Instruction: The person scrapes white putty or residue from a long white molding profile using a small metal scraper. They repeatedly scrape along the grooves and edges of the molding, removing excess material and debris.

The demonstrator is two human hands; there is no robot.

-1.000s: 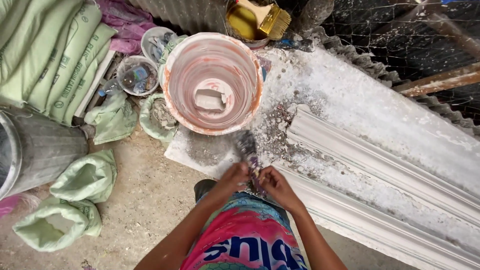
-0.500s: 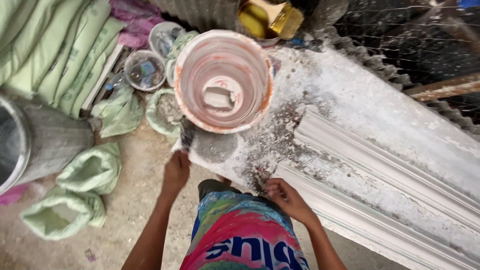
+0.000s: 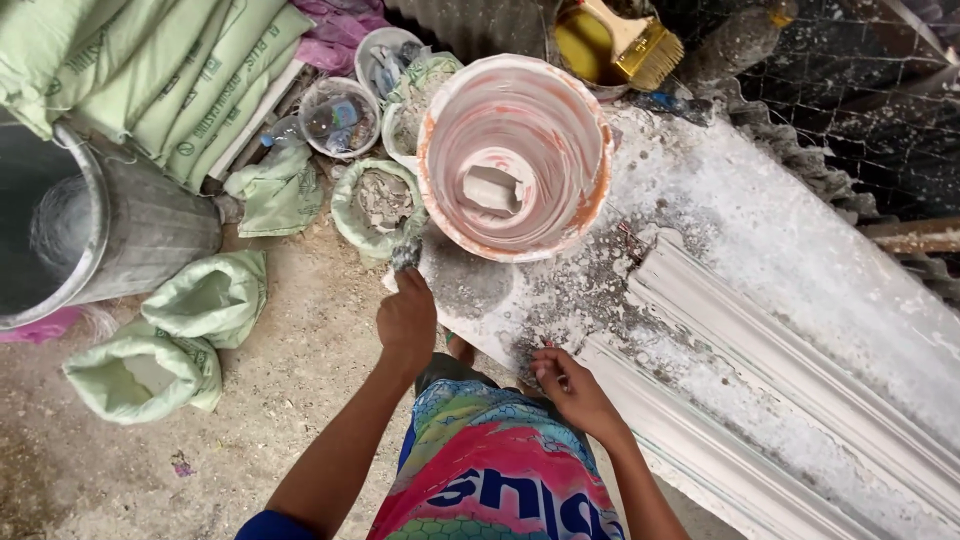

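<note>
While the right hand [image 3: 572,392] pinches something small, the left hand [image 3: 406,318] grips a scraper [image 3: 406,257] pointing away, lengthwise upward.

Outdoor work yard, daylight, soft shadows. Bare dirt and gravel floor [image 3: 250,420]. Stacked pale green cement sacks [image 3: 150,80] top left, loose opened sacks [image 3: 150,365] on the ground. Grey ribbed metal bin [image 3: 110,225] at left edge. Corrugated sheet [image 3: 480,20] along the top, wire mesh fence [image 3: 860,110] top right. Long plaster-dusted workbench [image 3: 800,270] runs diagonally to bottom right.
</note>
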